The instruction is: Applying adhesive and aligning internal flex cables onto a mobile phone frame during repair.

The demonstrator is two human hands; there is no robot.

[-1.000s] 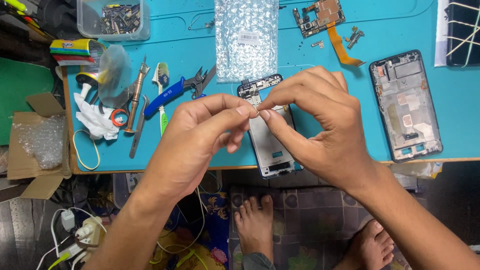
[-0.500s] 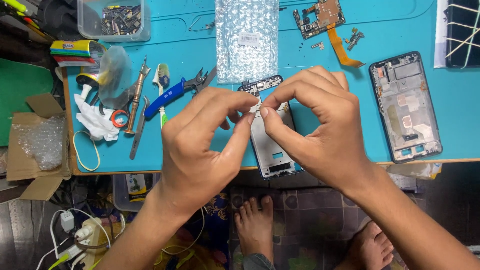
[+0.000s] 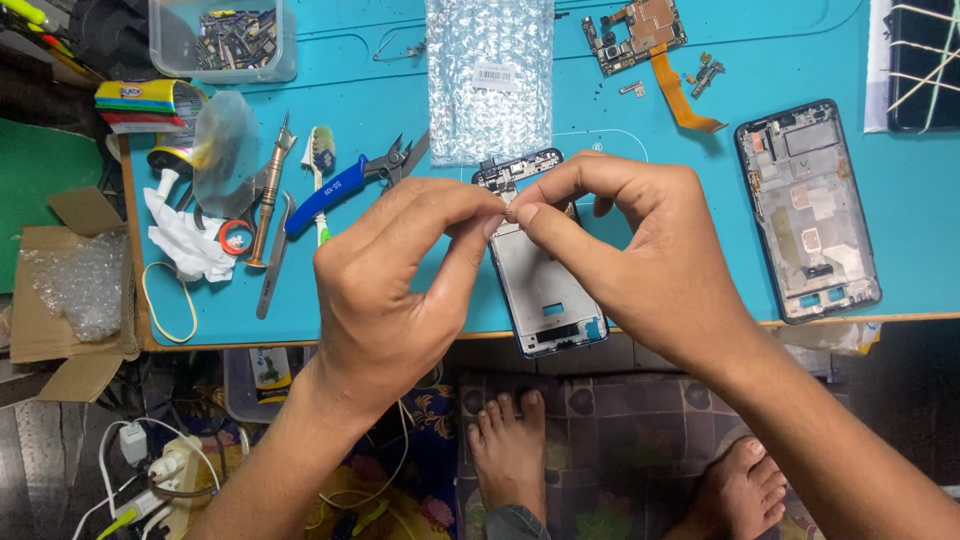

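Left hand (image 3: 400, 280) and right hand (image 3: 640, 260) pinch 1 tiny part (image 3: 510, 212), too small to identify, above the grey open phone frame (image 3: 540, 290).

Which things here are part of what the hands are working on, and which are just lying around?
In hand:
left hand and right hand, fingertips pinched together on something too small to tell
phone frame beneath them

Lying about:
bubble bag
second frame
circuit board
cutters
toothbrush
parts tub
rubber band
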